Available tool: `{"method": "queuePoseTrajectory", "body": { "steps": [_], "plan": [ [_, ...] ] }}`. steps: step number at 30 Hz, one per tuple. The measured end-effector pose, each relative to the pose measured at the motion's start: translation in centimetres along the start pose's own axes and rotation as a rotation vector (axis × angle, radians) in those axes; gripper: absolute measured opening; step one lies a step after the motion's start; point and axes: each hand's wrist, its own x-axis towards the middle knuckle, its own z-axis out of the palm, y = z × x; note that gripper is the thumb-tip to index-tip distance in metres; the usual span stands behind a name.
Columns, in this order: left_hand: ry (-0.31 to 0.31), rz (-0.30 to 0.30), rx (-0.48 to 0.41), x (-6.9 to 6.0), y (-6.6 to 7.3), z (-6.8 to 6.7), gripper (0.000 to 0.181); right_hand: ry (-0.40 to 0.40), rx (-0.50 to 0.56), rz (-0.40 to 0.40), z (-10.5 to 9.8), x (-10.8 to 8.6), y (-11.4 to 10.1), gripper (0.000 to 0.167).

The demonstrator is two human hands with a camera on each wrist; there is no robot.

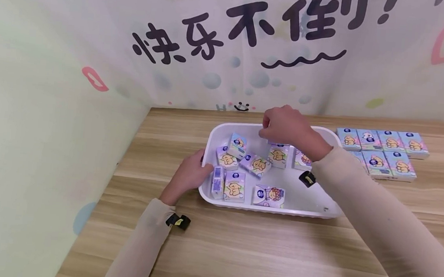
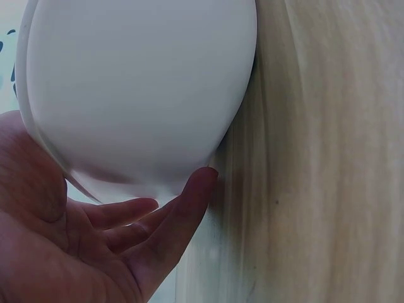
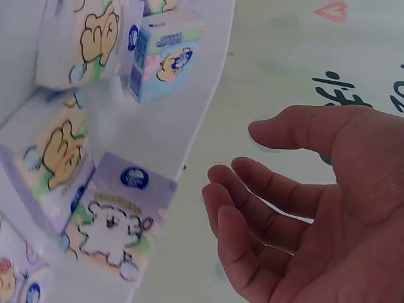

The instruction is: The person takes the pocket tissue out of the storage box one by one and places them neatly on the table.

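Note:
A white tray (image 1: pixel 297 194) sits on the table, holding several small cartoon-printed packs in lilac wrapping (image 1: pixel 234 187) and one light-blue pack (image 1: pixel 237 145). My left hand (image 1: pixel 191 171) grips the tray's left end, thumb over the rim; in the left wrist view its fingers (image 2: pixel 167 237) bend against the outer wall. Over the tray's far rim is my right hand (image 1: pixel 288 126), its fingers loosely bent. The right wrist view shows a gap between thumb and fingers with nothing in it. Nearest to that hand is a lilac pack with a white dog (image 3: pixel 117 221), leaning at the tray wall.
Right of the tray, light-blue packs (image 1: pixel 389 141) stand in two neat rows on the wooden table (image 1: pixel 236 252); my right forearm partly covers the front row. Behind the table hangs a white printed cloth (image 1: pixel 218 90). A pale wall (image 1: pixel 30 141) borders the left side.

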Motion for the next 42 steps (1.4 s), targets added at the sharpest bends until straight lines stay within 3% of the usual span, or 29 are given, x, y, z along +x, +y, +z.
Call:
{"method": "queuePoseTrajectory", "body": {
  "steps": [10,16,23,29,42],
  "plan": [
    [0.004,0.016,0.005,-0.2,0.3,-0.3,0.065,-0.065,0.025,0.004,2.9,3.1,-1.1,0.031],
    [0.004,0.014,0.005,-0.2,0.4,-0.1,0.063,-0.108,0.047,0.006,4.5,4.3,-1.9,0.029],
    [-0.003,0.012,0.000,-0.2,0.3,0.0,0.061,-0.210,0.043,0.061,5.9,5.2,-2.5,0.053],
    [0.002,0.018,-0.001,-0.2,0.3,-0.1,0.061,-0.190,0.055,0.057,6.1,5.2,-3.1,0.043],
    [0.005,0.022,0.001,-0.1,0.2,-0.2,0.062,-0.166,0.187,0.079,6.5,5.0,-3.3,0.031]
  ]
}}
